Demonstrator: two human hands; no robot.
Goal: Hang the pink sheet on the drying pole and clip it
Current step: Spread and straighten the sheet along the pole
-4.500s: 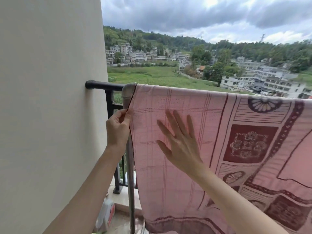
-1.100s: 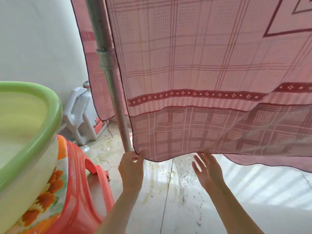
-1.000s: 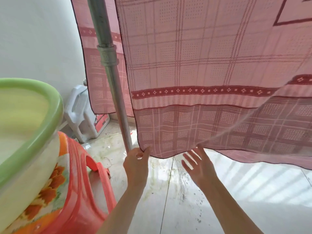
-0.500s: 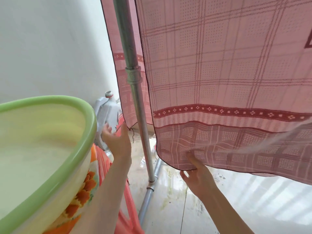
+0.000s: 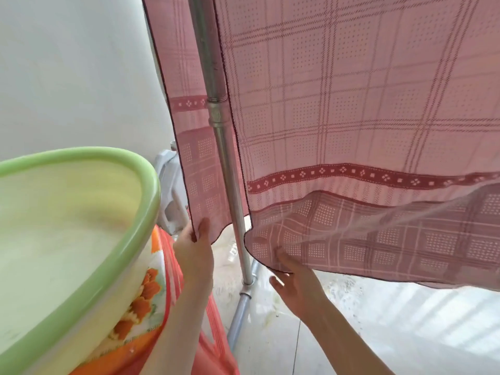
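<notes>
Head view: the far panel's lower corner of the pink sheet is pinched by the left hand. The near panel's hem is gripped by the right hand, fingers hidden behind it.

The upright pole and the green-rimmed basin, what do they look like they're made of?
The upright pole looks like bare grey metal tubing: dull sheen, threaded couplings at its joints. The green-rimmed basin looks like moulded plastic: smooth rolled rim, glossy cream inside, printed orange flowers outside. Enamel can't be ruled out.
</notes>
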